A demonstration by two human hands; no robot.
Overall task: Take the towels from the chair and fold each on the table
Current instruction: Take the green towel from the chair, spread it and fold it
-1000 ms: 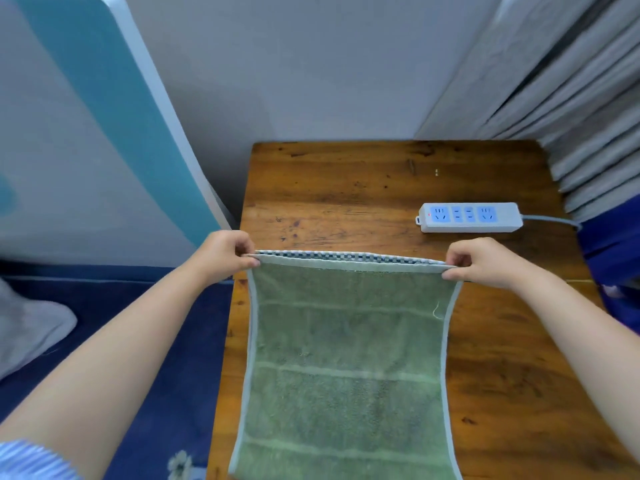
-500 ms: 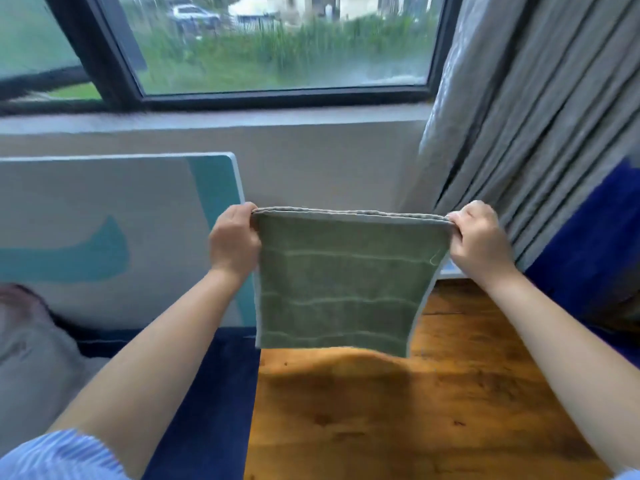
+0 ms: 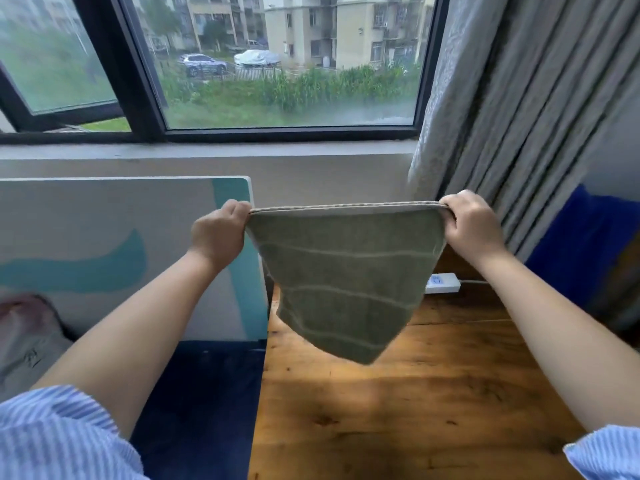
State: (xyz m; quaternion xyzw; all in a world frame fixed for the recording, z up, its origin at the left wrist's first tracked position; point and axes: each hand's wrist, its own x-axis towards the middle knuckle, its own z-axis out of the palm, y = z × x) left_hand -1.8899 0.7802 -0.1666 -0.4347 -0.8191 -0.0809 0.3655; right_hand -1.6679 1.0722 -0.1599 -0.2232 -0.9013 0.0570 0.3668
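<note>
A: Grip? 
B: Head cam: left hand (image 3: pixel 216 233) and right hand (image 3: pixel 471 223) each pinch one top corner of the green towel (image 3: pixel 346 271), fingers closed on the edge. 
A: Where's the towel? 
B: In the air above the wooden table (image 3: pixel 433 403), top edge taut, the rest hanging clear of the wood. Looks doubled over. 
A: Counts? 
B: One towel, two hands, one white power strip (image 3: pixel 442 283) on the table behind it, partly hidden. One grey curtain (image 3: pixel 519 116) on the right. No chair in frame.

Both hands, left (image 3: pixel 216 233) and right (image 3: pixel 472 225), pinch the green towel's (image 3: pixel 343 282) top corners above the wooden table (image 3: pixel 415 410)
</note>
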